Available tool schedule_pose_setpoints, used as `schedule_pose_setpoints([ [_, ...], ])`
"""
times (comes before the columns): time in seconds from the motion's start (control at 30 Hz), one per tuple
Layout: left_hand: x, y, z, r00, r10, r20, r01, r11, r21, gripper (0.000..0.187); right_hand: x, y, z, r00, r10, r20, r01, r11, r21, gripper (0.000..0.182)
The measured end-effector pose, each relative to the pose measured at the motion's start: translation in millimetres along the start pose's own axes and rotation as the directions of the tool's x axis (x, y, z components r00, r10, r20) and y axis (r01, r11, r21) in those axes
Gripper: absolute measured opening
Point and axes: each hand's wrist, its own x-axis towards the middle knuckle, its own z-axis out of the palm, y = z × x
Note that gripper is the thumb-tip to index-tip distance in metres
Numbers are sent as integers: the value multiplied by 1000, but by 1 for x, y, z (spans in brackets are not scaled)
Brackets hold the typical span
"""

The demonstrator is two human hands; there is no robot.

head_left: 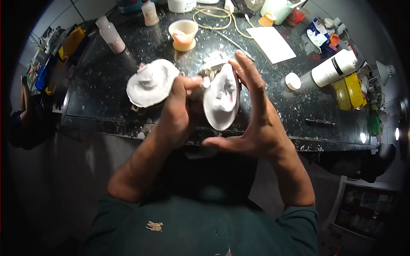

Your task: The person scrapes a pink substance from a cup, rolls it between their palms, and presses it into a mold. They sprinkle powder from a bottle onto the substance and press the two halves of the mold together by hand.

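Note:
On the left is a round white plaster mould (147, 87) with a raised middle, lying face up. My left hand (176, 106) is at its right edge, thumb stretched toward the right and the other fingers mostly hidden behind the mould. A second plaster mould (221, 104), tilted nearly on edge, shows a hollowed face with a pinkish spot. My right hand (256, 115) wraps around its right side, fingertips at the top rim and thumb below the lower tip. Between the moulds, small whitish and brassy bits (208, 74) sit near my left thumb.
A cup with pink contents (183, 34) stands behind the moulds. A pinkish bottle (112, 37) is at the left, a white sheet (272, 45) at the back right. A white bottle (335, 68) lies by its cap (293, 81). A cable (213, 10) curls at the back; a thin tool (320, 122) lies right.

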Motion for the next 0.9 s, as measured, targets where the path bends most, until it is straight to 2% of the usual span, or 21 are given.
schedule_pose_setpoints([
  [0.03,-5,-5,-4,997,-22,-70,26,998,56,48,5,1,-1,1000,16,-2,-16,1000,6,138],
  [0.1,-7,-7,-4,941,-52,-333,166,932,322,55,14,-5,-7,997,74,38,-76,996,51,136],
  [0.17,-11,39,45,962,-205,-178,216,975,47,63,22,-10,-15,984,135,120,-138,990,18,136],
  [0.2,-21,58,52,934,-237,-267,321,884,340,70,23,-8,-16,985,135,112,-132,991,-30,137],
  [0.23,-25,62,50,954,-120,-275,259,795,549,76,25,-7,-19,986,125,112,-122,992,-31,137],
  [0.3,-35,72,47,968,-53,-246,211,705,677,71,27,-5,-26,939,251,235,-217,963,-159,135],
  [0.33,-36,78,46,969,-43,-244,202,705,680,71,27,-1,-27,951,197,240,-158,972,-172,135],
  [0.4,-34,91,45,986,48,-157,106,546,831,63,31,4,-29,944,176,279,-114,968,-223,136],
  [0.43,-22,99,39,981,179,-75,-13,445,895,56,32,7,-30,933,168,319,-80,959,-271,138],
  [0.47,-5,111,33,973,210,-92,6,380,925,55,35,13,-30,933,150,327,-69,967,-246,125],
  [0.5,13,122,19,954,297,-42,-10,169,986,58,43,15,-29,932,143,332,-61,968,-245,125],
  [0.57,51,134,-14,932,361,20,39,-154,987,78,69,19,-27,979,32,204,35,949,-313,98],
  [0.6,67,142,-28,965,261,22,60,-303,951,91,88,28,-18,996,-66,67,81,965,-248,66],
  [0.63,80,141,-24,971,179,-157,206,-295,933,103,108,38,-14,996,-70,47,79,972,-222,45],
  [0.67,97,138,-39,986,74,-149,165,-326,931,111,127,35,-8,999,52,-4,-52,988,-144,28],
  [0.7,107,127,-49,993,62,-104,119,-356,927,107,144,54,0,999,-25,-47,19,994,-108,25],
  [0.73,124,120,-69,997,-51,-63,52,-200,978,97,158,55,2,987,161,3,-158,969,-189,32],
  [0.77,128,114,-74,984,-163,-77,100,139,985,80,168,64,7,970,239,-32,-240,940,-243,38],
  [0.83,134,113,-71,988,-134,-73,106,254,961,66,176,68,11,914,383,-135,-393,918,-48,41],
  [0.87,129,115,-66,999,-38,-19,25,168,986,55,176,70,12,892,411,-190,-402,912,82,44],
  [0.9,126,119,-62,999,-37,-11,17,162,987,55,173,74,7,873,461,-160,-449,887,107,48],
])
